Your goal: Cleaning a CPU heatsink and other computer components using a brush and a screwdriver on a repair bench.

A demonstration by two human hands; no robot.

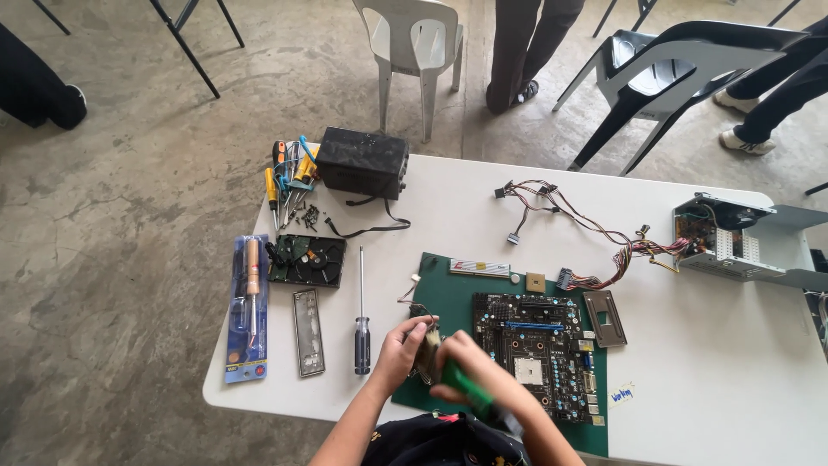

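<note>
My left hand (400, 349) grips a small metal heatsink with a fan (426, 354) over the left part of a green mat (448, 298). My right hand (473, 373) holds a green-handled tool (466, 388) against that part. Just to the right, a black motherboard (539, 349) lies flat on the mat. A memory stick (479, 268) and a small square chip (536, 281) rest at the mat's far edge.
On the white table (707, 345): a long screwdriver (361, 319), a metal backplate (308, 331), an open hard drive (308, 260), a packaged soldering iron (248, 306), a screwdriver bundle (289, 168), a black box (363, 161), a power supply (733, 242) with cables (586, 229). Chairs and people's legs stand beyond.
</note>
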